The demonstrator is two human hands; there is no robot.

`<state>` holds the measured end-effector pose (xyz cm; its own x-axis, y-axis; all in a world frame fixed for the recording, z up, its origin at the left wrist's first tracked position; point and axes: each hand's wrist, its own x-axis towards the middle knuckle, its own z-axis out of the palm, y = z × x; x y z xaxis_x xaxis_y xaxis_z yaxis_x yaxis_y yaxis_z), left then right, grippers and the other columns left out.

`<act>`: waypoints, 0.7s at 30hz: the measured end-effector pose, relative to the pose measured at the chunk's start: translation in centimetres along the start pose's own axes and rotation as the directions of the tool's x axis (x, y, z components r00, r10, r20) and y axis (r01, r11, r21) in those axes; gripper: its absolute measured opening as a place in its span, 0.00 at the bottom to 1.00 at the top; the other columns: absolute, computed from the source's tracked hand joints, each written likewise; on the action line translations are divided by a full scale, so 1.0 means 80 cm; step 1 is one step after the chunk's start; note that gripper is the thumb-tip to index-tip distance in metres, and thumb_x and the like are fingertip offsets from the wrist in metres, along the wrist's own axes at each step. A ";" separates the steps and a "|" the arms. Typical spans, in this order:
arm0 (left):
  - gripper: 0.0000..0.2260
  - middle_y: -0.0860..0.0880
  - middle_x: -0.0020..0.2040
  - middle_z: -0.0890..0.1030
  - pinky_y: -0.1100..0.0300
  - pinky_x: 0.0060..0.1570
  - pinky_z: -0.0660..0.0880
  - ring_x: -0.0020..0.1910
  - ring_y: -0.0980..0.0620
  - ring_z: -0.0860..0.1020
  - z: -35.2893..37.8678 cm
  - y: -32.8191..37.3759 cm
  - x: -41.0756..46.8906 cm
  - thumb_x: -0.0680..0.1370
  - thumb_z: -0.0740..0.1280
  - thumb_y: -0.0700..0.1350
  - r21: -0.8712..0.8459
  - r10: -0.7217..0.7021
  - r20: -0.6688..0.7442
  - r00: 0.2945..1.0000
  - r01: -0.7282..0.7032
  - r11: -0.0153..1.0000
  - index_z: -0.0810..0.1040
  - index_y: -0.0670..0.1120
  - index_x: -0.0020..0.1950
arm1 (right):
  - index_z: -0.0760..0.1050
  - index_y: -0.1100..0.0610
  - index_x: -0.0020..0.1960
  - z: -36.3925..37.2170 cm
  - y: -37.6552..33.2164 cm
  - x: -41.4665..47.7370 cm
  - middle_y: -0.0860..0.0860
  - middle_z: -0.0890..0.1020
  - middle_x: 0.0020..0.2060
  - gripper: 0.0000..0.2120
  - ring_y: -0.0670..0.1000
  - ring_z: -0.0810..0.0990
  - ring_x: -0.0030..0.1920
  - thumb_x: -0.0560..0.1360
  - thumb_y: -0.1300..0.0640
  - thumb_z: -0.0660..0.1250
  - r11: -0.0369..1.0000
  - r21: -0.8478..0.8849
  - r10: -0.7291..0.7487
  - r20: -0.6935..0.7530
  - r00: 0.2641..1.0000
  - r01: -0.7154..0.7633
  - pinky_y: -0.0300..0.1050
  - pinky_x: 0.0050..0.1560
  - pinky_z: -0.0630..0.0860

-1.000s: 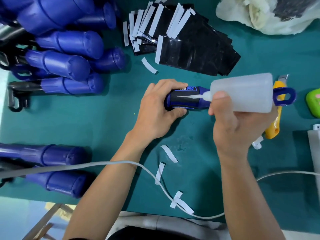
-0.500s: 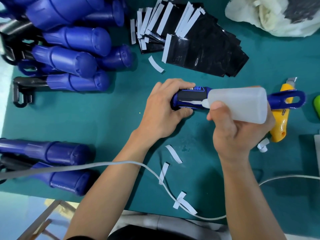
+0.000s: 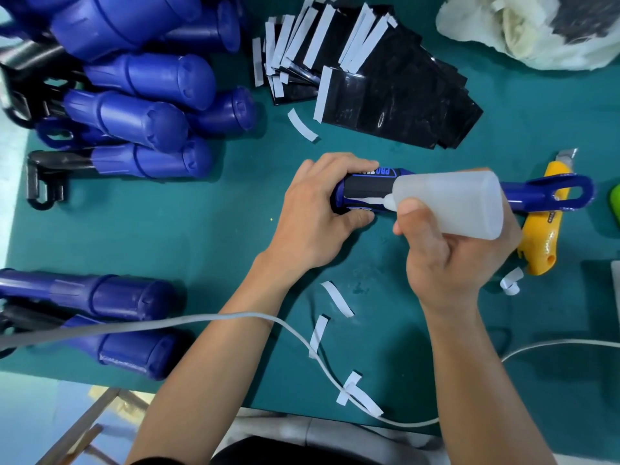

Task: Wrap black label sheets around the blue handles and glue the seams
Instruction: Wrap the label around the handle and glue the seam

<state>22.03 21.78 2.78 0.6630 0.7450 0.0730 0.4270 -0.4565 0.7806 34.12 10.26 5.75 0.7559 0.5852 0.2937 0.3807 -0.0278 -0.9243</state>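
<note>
One blue handle (image 3: pixel 340 198) lies crosswise between the two hands, wrapped in a black label sheet (image 3: pixel 367 188) with its printed lettering facing up. The left hand (image 3: pixel 312 216) grips the butt end, fingers curled over the top and thumb underneath, pinning the wrap. The right hand (image 3: pixel 449 256) clasps a translucent glue bottle (image 3: pixel 449 203) with the thumb on its shoulder. The nozzle (image 3: pixel 380 201) is laid on the label along a pale line that appears to be the seam. Whether glue is flowing cannot be told. The tool's blue shaft and loop end (image 3: pixel 553 196) project past the right hand, above a yellow utility knife (image 3: pixel 543 243).

Step in hand, as judged: gluing the seam of this one handle. The next move probably calls for a light squeeze while the nozzle is drawn along the seam to its end. The bottle would then be lifted clear and the overlap pressed flat, with the left hand keeping the wrap tight so the seam cannot spring open.

Beyond the hands lies a fan of spare black label sheets (image 3: pixel 385 92) edged with white backing. Beyond and outside the left hand is a pile of bare blue handles (image 3: pixel 141 115), and two more handles (image 3: pixel 110 297) lie beside the left forearm. Peeled white strips (image 3: pixel 337 298) are scattered between the forearms, a grey cable (image 3: pixel 201 318) crosses the left forearm, and a teal mat (image 3: pixel 167 229) underlies everything.
</note>
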 end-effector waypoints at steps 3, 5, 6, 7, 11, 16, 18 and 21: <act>0.26 0.65 0.58 0.76 0.67 0.54 0.67 0.51 0.52 0.73 0.000 0.000 0.000 0.69 0.82 0.44 0.007 0.002 -0.001 1.000 -0.002 1.000 0.80 0.56 0.65 | 0.80 0.67 0.39 0.000 0.000 0.000 0.57 0.81 0.31 0.18 0.58 0.81 0.33 0.77 0.53 0.71 1.000 -0.017 -0.010 -0.003 1.000 0.010 0.41 0.39 0.75; 0.26 0.65 0.58 0.77 0.67 0.53 0.67 0.51 0.52 0.72 0.000 0.001 0.000 0.69 0.83 0.44 0.007 -0.001 -0.001 1.000 0.001 1.000 0.80 0.56 0.64 | 0.80 0.68 0.39 0.000 -0.001 0.000 0.57 0.81 0.31 0.18 0.57 0.81 0.33 0.77 0.53 0.70 1.000 -0.023 -0.018 -0.002 1.000 0.018 0.40 0.40 0.74; 0.26 0.65 0.58 0.77 0.68 0.53 0.66 0.51 0.52 0.72 0.000 0.001 0.000 0.69 0.83 0.44 0.007 -0.001 -0.001 1.000 0.001 1.000 0.80 0.56 0.65 | 0.80 0.68 0.39 -0.001 -0.001 0.000 0.57 0.81 0.31 0.18 0.57 0.81 0.33 0.77 0.53 0.70 0.999 -0.032 -0.022 0.000 1.000 0.022 0.39 0.40 0.74; 0.26 0.65 0.58 0.77 0.68 0.54 0.66 0.51 0.52 0.72 0.000 0.001 0.000 0.69 0.83 0.44 0.007 -0.001 -0.002 1.000 0.001 1.000 0.80 0.56 0.65 | 0.80 0.68 0.39 -0.001 -0.001 -0.001 0.58 0.81 0.31 0.17 0.57 0.81 0.33 0.77 0.53 0.70 0.999 -0.036 -0.021 0.000 1.000 0.021 0.40 0.40 0.75; 0.26 0.64 0.59 0.78 0.68 0.54 0.67 0.51 0.51 0.73 0.000 0.000 0.000 0.69 0.83 0.45 0.003 -0.003 -0.003 1.000 0.003 1.000 0.80 0.57 0.65 | 0.80 0.68 0.38 -0.001 -0.004 -0.001 0.57 0.81 0.31 0.17 0.54 0.80 0.34 0.76 0.53 0.70 0.998 -0.056 -0.027 -0.006 1.000 0.027 0.37 0.41 0.74; 0.26 0.64 0.59 0.77 0.66 0.54 0.67 0.52 0.53 0.72 0.001 -0.001 0.000 0.69 0.83 0.45 -0.003 -0.007 -0.004 1.000 0.007 1.000 0.80 0.57 0.65 | 0.80 0.68 0.39 0.000 -0.006 -0.001 0.57 0.81 0.31 0.16 0.54 0.79 0.34 0.77 0.55 0.70 0.999 -0.033 -0.033 0.000 0.999 0.033 0.35 0.42 0.73; 0.27 0.64 0.59 0.77 0.67 0.55 0.67 0.52 0.54 0.72 0.001 -0.001 0.000 0.69 0.83 0.45 -0.002 -0.006 -0.004 1.000 0.006 1.000 0.80 0.58 0.65 | 0.80 0.68 0.39 0.000 -0.006 0.000 0.56 0.81 0.31 0.16 0.52 0.79 0.35 0.76 0.55 0.70 0.998 -0.041 -0.038 -0.003 0.999 0.038 0.34 0.42 0.73; 0.27 0.63 0.59 0.78 0.67 0.54 0.67 0.52 0.53 0.73 0.001 -0.001 0.000 0.69 0.83 0.45 -0.002 -0.005 -0.005 1.000 0.005 1.000 0.80 0.57 0.64 | 0.80 0.68 0.40 -0.001 -0.006 0.000 0.54 0.81 0.32 0.15 0.50 0.80 0.35 0.76 0.55 0.70 0.998 -0.038 -0.050 -0.005 0.999 0.050 0.34 0.41 0.74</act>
<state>22.03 21.80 2.65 0.6580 0.7496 0.0718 0.4291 -0.4516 0.7823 33.97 10.22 6.20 0.7388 0.5815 0.3407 0.4374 -0.0291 -0.8988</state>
